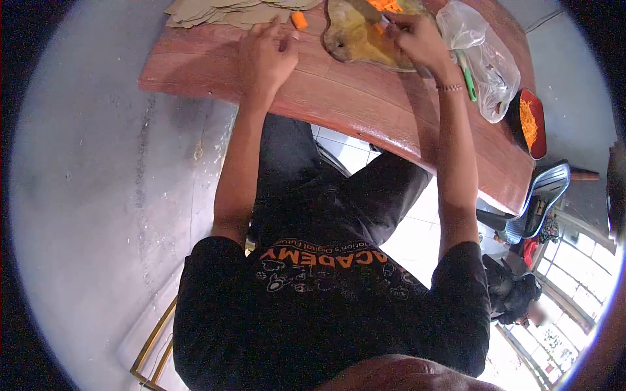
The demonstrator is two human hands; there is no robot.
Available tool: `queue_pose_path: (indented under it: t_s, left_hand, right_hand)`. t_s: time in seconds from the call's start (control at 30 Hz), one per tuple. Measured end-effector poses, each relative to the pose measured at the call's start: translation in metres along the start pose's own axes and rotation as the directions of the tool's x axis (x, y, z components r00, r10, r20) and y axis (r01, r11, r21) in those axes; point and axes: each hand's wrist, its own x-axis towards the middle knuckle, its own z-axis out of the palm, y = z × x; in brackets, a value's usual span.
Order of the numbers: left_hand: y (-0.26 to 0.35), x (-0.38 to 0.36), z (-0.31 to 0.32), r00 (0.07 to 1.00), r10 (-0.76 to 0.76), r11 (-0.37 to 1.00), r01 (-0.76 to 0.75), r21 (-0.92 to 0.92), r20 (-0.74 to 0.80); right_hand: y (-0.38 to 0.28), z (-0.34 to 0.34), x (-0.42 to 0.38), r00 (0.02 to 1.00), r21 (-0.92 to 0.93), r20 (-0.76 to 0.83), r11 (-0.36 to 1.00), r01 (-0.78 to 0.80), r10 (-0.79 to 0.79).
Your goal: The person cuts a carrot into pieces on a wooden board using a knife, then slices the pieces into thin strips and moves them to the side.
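Note:
My left hand [267, 57] rests on the red-brown wooden table [339, 98], fingers apart and holding nothing. Just beyond its fingertips lies a short orange carrot piece [298, 19]. My right hand [420, 42] is closed on a knife [369, 12], whose blade points up and left over the worn cutting board [352, 47]. Cut carrot strips [386, 5] are heaped at the board's far side, and a small orange bit shows under the right fingers. Part of the knife's handle is hidden by my hand.
Brown paper sheets [215, 13] lie at the far left. Right of the board are a clear plastic bag [492, 78], a green-handled tool [468, 77] and a red-and-black container [536, 140] of carrot shreds. A chair [548, 189] and another person [512, 290] are farther right.

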Motion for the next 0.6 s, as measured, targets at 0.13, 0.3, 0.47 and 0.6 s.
queue_pose_path:
  t_s: [0.13, 0.3, 0.47, 0.6]
  left_hand:
    - [0.001, 0.013, 0.010, 0.988, -0.087, 0.996, 0.085, 0.025, 0.131]
    - [0.021, 0.027, 0.009, 0.976, -0.075, 0.997, 0.067, 0.044, 0.205]
    - [0.026, 0.024, 0.015, 0.999, 0.020, 0.993, -0.014, 0.119, -0.049]
    - [0.071, 0.040, -0.006, 0.902, 0.424, 0.906, -0.421, 0.053, -0.087]
  right_hand:
    - [-0.007, -0.006, 0.021, 0.960, -0.073, -0.254, 0.992, 0.106, -0.121]
    - [-0.049, -0.015, -0.009, 0.926, 0.257, -0.359, 0.966, -0.021, 0.116]
    - [0.010, 0.013, 0.007, 0.856, -0.119, -0.450, 0.967, 0.226, -0.256]
    - [0.006, 0.011, -0.001, 0.833, -0.173, -0.428, 0.936, 0.305, -0.350]
